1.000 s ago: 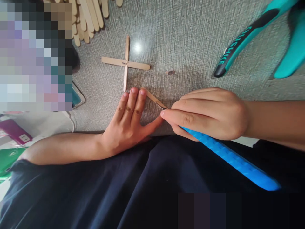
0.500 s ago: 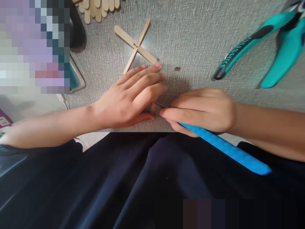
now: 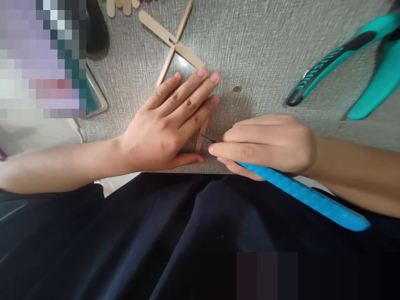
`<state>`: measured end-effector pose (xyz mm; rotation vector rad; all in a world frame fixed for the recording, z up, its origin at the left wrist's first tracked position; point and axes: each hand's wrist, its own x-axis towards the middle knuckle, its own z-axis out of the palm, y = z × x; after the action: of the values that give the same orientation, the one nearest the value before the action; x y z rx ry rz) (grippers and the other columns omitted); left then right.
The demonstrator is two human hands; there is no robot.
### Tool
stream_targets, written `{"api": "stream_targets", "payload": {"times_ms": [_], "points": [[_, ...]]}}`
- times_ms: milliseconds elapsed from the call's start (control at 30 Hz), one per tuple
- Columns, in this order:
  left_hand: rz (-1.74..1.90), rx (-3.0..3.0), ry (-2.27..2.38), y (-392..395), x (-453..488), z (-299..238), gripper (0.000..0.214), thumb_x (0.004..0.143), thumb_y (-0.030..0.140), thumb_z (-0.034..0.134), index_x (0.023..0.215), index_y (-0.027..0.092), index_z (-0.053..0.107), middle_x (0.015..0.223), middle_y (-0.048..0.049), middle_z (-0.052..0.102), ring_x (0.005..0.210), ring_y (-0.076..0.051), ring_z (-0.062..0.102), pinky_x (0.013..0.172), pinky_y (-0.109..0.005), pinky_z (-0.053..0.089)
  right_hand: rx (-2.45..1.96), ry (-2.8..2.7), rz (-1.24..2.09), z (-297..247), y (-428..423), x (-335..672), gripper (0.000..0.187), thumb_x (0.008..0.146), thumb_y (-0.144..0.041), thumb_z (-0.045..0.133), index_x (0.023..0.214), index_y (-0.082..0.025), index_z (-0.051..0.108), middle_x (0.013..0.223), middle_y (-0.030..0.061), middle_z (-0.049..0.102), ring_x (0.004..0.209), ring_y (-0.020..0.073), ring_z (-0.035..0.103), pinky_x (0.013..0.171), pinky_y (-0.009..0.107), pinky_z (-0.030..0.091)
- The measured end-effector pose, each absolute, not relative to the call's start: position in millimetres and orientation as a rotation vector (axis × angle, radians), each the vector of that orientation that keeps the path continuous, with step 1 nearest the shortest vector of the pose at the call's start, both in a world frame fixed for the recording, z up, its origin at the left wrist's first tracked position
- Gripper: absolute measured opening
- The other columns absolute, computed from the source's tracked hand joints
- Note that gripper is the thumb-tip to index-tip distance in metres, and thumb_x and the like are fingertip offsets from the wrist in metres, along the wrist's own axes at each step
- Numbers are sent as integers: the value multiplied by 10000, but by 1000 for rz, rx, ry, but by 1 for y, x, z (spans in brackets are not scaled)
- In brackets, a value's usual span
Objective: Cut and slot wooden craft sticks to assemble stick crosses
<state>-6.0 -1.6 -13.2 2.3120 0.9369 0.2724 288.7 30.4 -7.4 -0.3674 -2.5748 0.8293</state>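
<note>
My left hand (image 3: 175, 116) lies flat, its fingers stretched out over a wooden craft stick (image 3: 200, 143). Only parts of that stick show, between the forefinger and thumb. In my right hand (image 3: 265, 141) is a craft knife (image 3: 303, 198) with a blue ribbed handle, held like a pen. Its thin dark blade points left and its tip is at the stick; whether it cuts in cannot be told. Just beyond my left fingertips, several craft sticks meet in a cross (image 3: 186, 54), with a small slot near the joint.
Teal and black pliers (image 3: 321, 68) lie at the right of the grey textured table (image 3: 256, 50). More loose craft sticks (image 3: 126, 6) are at the top left. A dark rounded object (image 3: 96, 29) and a clear-edged case (image 3: 96, 91) sit at the left. The table's front edge is close to my body.
My left fingers have straightened and flattened, showing more of the stick under them. The crossed sticks appear higher in view, partly because the camera has shifted. My right hand still holds the knife.
</note>
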Motion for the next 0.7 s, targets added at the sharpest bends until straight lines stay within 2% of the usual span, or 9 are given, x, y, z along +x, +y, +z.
{"api": "stream_targets", "payload": {"times_ms": [233,367,533,700], "points": [[231,2300,935,1,-10,-11,969,1088,850,561,1877,343,314,1959,-123,328,1835,-499,264,1484,-818,241,-354,-2579,888,-6,32,288,299,1085,-145,734,1363,-221,655,929,-25,751,773,148,659,702,297,558],[243,2310,924,2,-12,-13,959,1067,864,594,1871,431,301,1959,-92,344,1842,-501,248,1469,-836,229,-361,-2532,928,-7,31,287,298,1089,-137,733,1367,-217,664,936,-17,757,774,151,676,702,303,578],[259,2307,946,0,-9,-13,894,1081,821,616,1850,455,345,1945,-94,378,1837,-485,281,1459,-845,254,-355,-2537,946,-6,31,288,310,1089,-135,727,1378,-206,644,935,-8,760,799,168,711,745,324,621],[263,2274,997,-2,-8,-13,870,1087,788,637,1844,454,368,1942,-83,385,1827,-490,307,1453,-864,260,-404,-2524,925,-11,24,290,248,1133,-175,652,1373,-234,662,914,-12,730,805,185,696,739,353,600]]}}
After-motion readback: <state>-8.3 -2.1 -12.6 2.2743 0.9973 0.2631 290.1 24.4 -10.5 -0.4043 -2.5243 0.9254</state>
